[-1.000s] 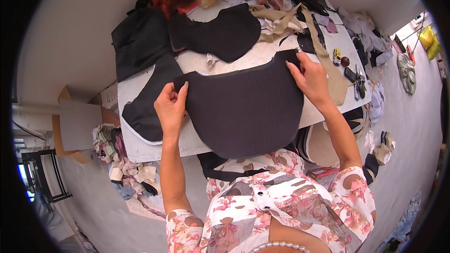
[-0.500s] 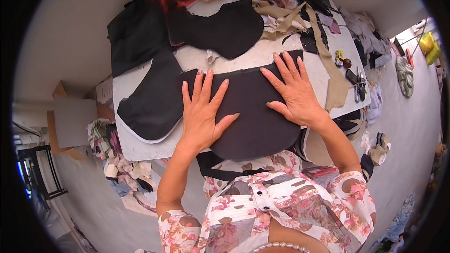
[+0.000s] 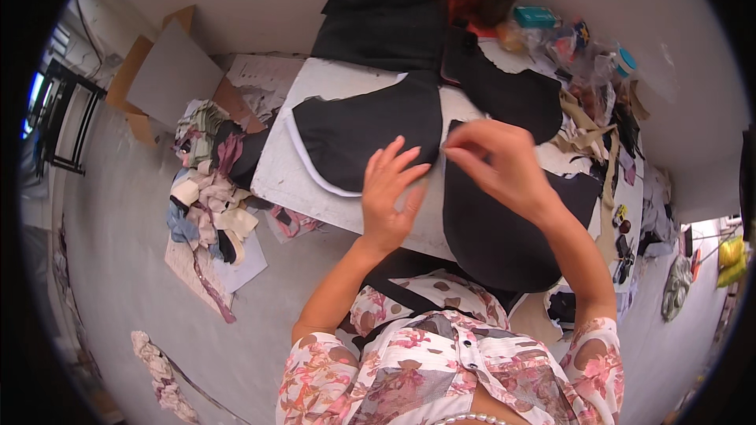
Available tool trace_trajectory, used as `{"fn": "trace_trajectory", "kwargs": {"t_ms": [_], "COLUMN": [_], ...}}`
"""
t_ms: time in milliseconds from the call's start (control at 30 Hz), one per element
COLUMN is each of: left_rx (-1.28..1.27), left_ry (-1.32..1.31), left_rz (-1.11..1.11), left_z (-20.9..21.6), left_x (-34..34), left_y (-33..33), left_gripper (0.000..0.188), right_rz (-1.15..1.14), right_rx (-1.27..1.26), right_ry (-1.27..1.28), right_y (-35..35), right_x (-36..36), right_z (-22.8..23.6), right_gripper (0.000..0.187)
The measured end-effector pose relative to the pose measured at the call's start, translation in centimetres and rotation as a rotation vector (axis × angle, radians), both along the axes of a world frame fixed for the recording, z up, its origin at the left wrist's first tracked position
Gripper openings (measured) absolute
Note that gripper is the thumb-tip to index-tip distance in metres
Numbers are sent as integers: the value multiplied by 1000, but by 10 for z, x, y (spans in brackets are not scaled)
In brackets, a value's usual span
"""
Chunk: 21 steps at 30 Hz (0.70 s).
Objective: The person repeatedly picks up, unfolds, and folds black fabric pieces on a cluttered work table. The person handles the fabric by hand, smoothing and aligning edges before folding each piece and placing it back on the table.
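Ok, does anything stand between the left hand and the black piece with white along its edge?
Nothing visible: the left hand is over the near right part of the black piece. Whether it touches, I can't tell.

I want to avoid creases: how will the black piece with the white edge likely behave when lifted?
The black piece looks thin, so probably light and bendable. Its white edge suggests a second layer, which might shift.

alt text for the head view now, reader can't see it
A person's left hand, spread open, is over white-edged black cloth on a white table; the right hand, half curled, is at the edge of a second black cloth. Fabric scraps are heaped at left.
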<state>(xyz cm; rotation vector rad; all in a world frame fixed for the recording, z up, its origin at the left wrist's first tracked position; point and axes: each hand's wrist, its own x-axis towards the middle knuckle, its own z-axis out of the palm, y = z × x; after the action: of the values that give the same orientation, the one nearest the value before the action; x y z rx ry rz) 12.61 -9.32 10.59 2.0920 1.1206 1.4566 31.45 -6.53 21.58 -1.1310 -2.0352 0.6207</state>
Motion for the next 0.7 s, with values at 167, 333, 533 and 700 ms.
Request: {"fn": "trace_trajectory", "kwargs": {"t_ms": [167,333,533,700], "left_rx": [-163,-217,-262,-157], "left_ry": [-401,-511,-567,-115], "left_rz": [446,643,648,670], "left_z": [-19,-36,-48,-57], "left_x": [-74,-116,-135,-131], "left_y": [-5,3,34,66], "left_gripper": [14,19,23,32], "right_rz": [209,107,124,138], "right_rx": [-147,19,-51,-55], "right_ry": [-372,-511,-486,-486], "right_y": [80,105,111,111], "right_x": [-127,-178,-175,-172], "right_z": [-67,-127,-133,-129], "right_gripper": [29,18,9,9]}}
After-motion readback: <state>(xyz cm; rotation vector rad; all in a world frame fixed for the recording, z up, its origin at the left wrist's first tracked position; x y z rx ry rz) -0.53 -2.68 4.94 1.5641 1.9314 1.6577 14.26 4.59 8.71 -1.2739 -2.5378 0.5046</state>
